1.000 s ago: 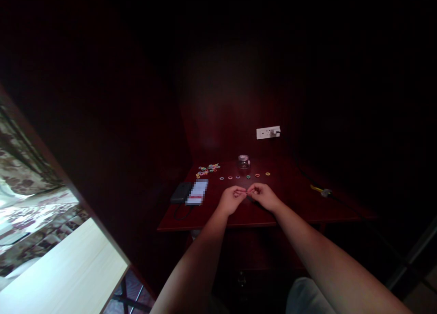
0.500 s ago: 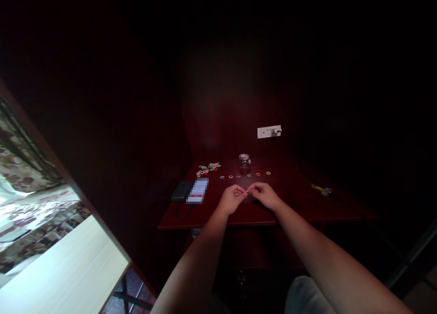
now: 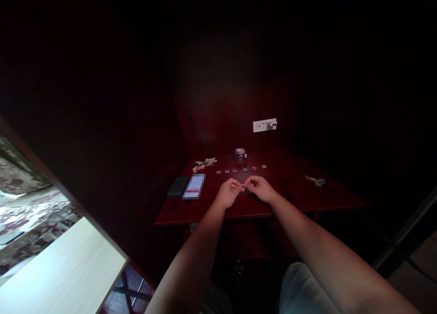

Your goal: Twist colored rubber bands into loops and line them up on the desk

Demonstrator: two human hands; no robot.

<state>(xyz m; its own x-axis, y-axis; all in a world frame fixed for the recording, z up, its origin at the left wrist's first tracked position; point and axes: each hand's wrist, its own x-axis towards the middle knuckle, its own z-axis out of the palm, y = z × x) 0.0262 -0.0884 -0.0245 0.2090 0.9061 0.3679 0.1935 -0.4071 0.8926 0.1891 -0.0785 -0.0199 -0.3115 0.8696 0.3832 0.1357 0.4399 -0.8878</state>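
Note:
My left hand and my right hand meet above the front part of the dark red table. Both are closed, thumb against fingers, pinching a small pink hair tie stretched between them. Beyond the hands lies a spaced row of several small hair ties, among them a blue hair tie, a green hair tie and a yellow hair tie. A loose pile of coloured hair ties is at the back left. Behind the row stands a clear jar.
On the left lie a black power bank and a phone with a blurred screen, a cable beside them. A white wall socket holds a plug. At right is a cable with a yellow part. A pale wooden board fills the lower left.
The whole view has shifted slightly, with things now a little higher and further left. Between my fingertips the pink hair tie shows more clearly, as the hands have drawn slightly apart.

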